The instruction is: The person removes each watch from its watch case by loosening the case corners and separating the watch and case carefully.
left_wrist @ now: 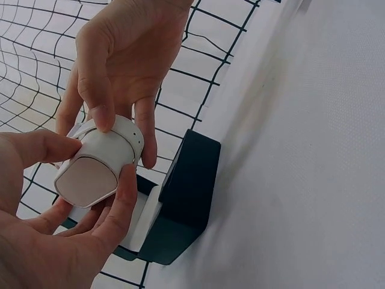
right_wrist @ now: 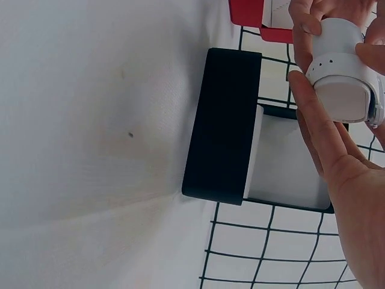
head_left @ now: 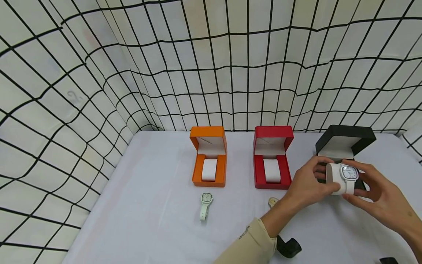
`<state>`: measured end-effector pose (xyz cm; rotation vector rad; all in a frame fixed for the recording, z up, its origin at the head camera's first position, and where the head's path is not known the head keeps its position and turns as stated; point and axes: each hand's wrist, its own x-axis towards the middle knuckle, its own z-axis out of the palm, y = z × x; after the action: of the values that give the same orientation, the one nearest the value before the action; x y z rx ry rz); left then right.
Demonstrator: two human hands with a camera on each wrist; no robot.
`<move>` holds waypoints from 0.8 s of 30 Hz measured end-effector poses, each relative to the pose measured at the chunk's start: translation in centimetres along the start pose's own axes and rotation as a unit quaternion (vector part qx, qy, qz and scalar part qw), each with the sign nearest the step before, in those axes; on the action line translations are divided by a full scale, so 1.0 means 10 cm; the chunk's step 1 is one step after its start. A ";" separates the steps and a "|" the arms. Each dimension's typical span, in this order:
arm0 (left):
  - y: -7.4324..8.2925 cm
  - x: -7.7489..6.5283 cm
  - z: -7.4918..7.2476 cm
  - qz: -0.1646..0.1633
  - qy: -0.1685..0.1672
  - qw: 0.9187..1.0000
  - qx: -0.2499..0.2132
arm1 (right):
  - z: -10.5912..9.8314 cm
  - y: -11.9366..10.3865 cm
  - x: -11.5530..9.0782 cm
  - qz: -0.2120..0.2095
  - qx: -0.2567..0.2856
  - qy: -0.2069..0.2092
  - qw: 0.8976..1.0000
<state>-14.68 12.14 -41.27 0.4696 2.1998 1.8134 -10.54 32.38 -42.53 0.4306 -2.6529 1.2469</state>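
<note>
White tabletop (head_left: 158, 220), gridded backdrop (head_left: 99, 73) all round. I see the white watch (head_left: 348, 173) wrapped on its white cushion (head_left: 333, 176), held in mid-air between both hands, just in front of and slightly above the open black box (head_left: 344, 143). Cushion's long axis runs left-right; the watch face points up toward the head camera. Left hand (head_left: 306, 185) pinches the cushion's left end, thumb on top and fingers curled round it. Right hand (head_left: 379, 194) grips the right end and the strap, fingers curled round it. The box lies straight behind the fingers, lid raised at the back; both hands look about equally near it, right perhaps nearer.

Counts: three open boxes, the orange box (head_left: 208, 157), red box (head_left: 273, 157) and the black one. Orange and red each hold a bare white cushion. Three watches: the held one, a pale green watch (head_left: 205, 206) lying in front of the orange box, and a third watch (head_left: 273, 201) half hidden behind the left wrist. Two dark objects (head_left: 288, 247) sit at the near edge; I cannot tell what they are.
</note>
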 end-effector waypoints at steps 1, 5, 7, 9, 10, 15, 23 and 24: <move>0.00 0.00 0.00 -0.001 -0.001 1.000 0.000 | 0.00 0.00 0.00 0.000 0.001 0.000 1.000; 0.00 -0.01 0.00 -0.007 -0.002 1.000 -0.005 | 0.00 0.00 0.00 0.000 0.005 -0.001 1.000; 0.00 -0.01 0.00 -0.010 -0.004 1.000 -0.010 | 0.00 0.00 0.00 0.000 0.004 -0.002 1.000; -0.01 -0.01 0.00 -0.012 -0.006 1.000 -0.013 | 0.00 0.00 -0.01 -0.001 0.003 -0.002 1.000; -0.01 -0.01 0.00 -0.013 -0.008 1.000 -0.014 | 0.00 0.00 -0.01 -0.002 0.003 -0.003 1.000; -0.02 -0.01 0.00 -0.017 -0.012 1.000 -0.013 | 0.00 0.02 -0.01 -0.012 0.008 -0.007 1.000; -0.03 -0.02 0.00 -0.017 -0.019 1.000 -0.017 | 0.01 0.03 -0.03 -0.003 -0.007 -0.009 1.000; -0.04 -0.02 0.00 -0.017 -0.019 1.000 -0.018 | 0.01 0.03 -0.03 -0.002 -0.007 -0.010 1.000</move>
<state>-14.53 12.01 -41.62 0.4536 2.1336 1.8075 -10.31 32.51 -42.88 0.4482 -2.6752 1.2281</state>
